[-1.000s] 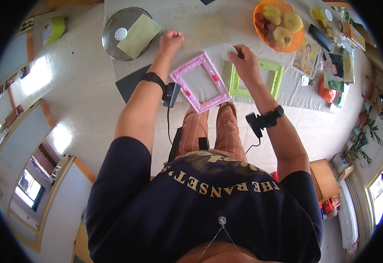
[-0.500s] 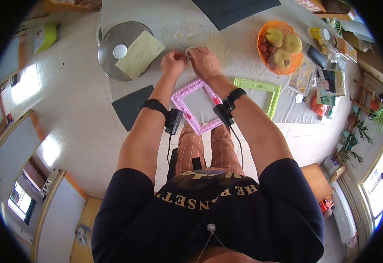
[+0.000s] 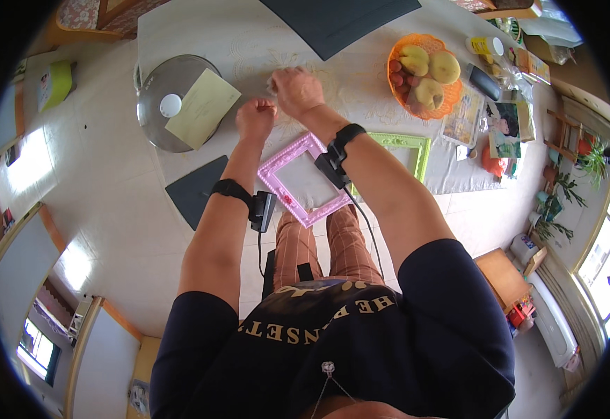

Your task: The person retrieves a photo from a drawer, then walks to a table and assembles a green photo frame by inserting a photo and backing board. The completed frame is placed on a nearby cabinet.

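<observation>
Above the far part of the table, my right hand is closed round a small whitish thing whose kind I cannot make out. My left hand is just nearer and to the left, its fingers curled in a pinch; whatever they hold is too small or hidden. Below my hands lies an ornate pink picture frame, partly under my right wrist. A light green frame lies to its right, partly behind my right forearm. To the left, a pale yellow paper sheet rests on a round glass lid.
An orange basket with pears and small reddish fruit stands at the right. Beyond it are a dark case, a white and yellow jar and photos. Dark flat panels lie at the far edge and near left.
Both hands have shifted left in view and moved slightly apart. My right hand has turned, with the whitish thing still in it. The view has also shifted, moving the table items left.
</observation>
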### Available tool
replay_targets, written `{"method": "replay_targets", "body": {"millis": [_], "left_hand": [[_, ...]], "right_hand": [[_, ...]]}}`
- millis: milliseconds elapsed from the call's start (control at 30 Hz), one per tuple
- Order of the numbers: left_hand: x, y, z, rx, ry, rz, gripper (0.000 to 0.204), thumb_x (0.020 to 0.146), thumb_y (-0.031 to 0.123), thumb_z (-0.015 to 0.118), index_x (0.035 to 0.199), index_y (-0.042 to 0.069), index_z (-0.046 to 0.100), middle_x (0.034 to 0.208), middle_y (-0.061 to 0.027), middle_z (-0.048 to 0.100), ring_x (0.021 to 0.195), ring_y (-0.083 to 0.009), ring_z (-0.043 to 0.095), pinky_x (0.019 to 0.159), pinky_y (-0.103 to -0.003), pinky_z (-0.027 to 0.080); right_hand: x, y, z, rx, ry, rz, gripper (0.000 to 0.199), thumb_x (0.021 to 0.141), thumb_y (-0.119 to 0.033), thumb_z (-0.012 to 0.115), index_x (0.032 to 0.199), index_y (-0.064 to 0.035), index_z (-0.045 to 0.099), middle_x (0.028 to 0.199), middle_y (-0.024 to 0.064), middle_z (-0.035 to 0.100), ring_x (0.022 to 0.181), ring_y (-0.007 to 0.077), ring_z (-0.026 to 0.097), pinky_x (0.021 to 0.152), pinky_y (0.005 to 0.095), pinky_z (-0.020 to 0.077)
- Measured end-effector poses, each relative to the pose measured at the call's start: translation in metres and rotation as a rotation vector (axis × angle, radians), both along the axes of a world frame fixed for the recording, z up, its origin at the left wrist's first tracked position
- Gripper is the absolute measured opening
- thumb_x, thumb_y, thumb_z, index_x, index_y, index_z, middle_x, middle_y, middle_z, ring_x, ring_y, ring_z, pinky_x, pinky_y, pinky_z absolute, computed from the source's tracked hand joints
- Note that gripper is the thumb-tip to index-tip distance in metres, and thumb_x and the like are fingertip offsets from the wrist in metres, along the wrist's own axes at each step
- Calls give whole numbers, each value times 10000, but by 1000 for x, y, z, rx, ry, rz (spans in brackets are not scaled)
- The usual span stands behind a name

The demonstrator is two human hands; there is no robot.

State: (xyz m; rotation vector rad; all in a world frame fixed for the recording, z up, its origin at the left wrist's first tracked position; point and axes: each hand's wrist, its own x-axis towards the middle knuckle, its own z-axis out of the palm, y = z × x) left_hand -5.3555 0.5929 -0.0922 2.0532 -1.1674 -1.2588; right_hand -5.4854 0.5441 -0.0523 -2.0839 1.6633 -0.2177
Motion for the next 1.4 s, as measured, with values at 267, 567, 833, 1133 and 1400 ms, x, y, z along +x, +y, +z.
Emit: {"method": "replay_targets", "body": {"millis": [267,567,833,1133,1400], "left_hand": [[-1,3,0,62,77,85,89,725,109,674,787,47,680,715,-66,689,638,-151,681,618,-278,520],[0,0,-11,58,44,120,103,723,127,693,799,58,692,737,-65,698,632,-143,668,623,-280,524],[-2,0,4,95,42,79,86,744,109,690,808,52,688,746,-55,698,639,-130,674,610,-267,524],[-2,0,10,127,32,72,87,750,119,679,810,57,690,748,-51,698,639,-129,675,617,-271,524],[-2,0,-3,102,138,160,86,736,94,712,805,46,692,746,-56,697,629,-112,648,607,-262,513]], "right_hand": [[-94,-6,2,9,114,-288,139,817,-209,543,867,-124,642,961,120,645,924,337,608,736,452,492],[-7,51,-1,49,3,-5,113,787,-105,531,827,-124,635,911,112,650,906,327,607,802,410,497],[-122,55,13,128,-27,-203,146,799,-80,528,833,-134,659,891,136,652,893,343,599,780,430,490],[-53,22,5,147,18,-208,146,810,-151,522,845,-102,655,925,145,651,900,355,617,757,439,499],[-28,71,1,100,28,174,102,780,-122,569,829,-118,658,879,114,652,874,318,617,780,409,497]]}}
